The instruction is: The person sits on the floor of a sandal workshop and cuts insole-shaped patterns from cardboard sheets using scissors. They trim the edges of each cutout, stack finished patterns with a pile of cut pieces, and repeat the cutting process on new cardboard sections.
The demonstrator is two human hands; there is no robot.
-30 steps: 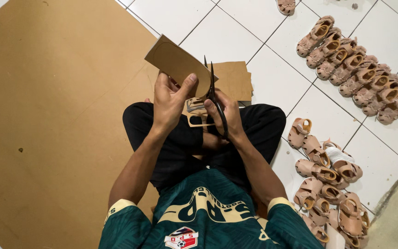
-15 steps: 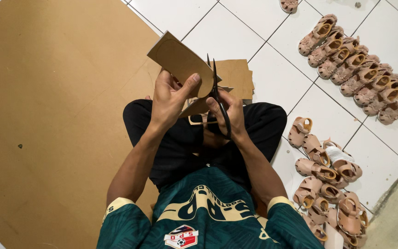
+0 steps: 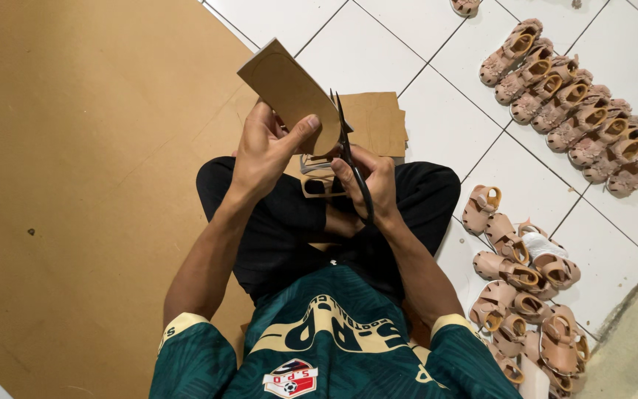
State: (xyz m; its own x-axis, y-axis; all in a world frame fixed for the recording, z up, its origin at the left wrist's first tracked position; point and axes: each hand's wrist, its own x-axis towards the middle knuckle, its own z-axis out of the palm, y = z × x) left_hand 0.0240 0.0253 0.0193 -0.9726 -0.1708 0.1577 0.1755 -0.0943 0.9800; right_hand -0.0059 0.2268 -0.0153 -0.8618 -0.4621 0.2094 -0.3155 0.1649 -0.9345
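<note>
Here, near the upper middle of the frame, the left hand point(image 3: 266, 151) grips a tan cardboard piece point(image 3: 289, 92) with its thumb pressed flat on the near face and its fingers curled behind, so the piece stands tilted up over the lap. The right hand point(image 3: 369, 185) is closed through the handles of a pair of black scissors point(image 3: 350, 159), whose blades point up toward the top of the frame and meet the right edge of the cardboard piece; the blades look nearly together. Below the hands, cut cardboard scraps point(image 3: 319, 177) lie on the black trousers. A large brown cardboard sheet point(image 3: 75, 185) covers the left of the frame, and a smaller stack of cardboard point(image 3: 382, 122) lies on the white tiled floor point(image 3: 444, 125) just beyond the scissors. Rows of tan sandals point(image 3: 577, 111) fill the upper right, and another heap of sandals point(image 3: 518, 281) sits at lower right.
</note>
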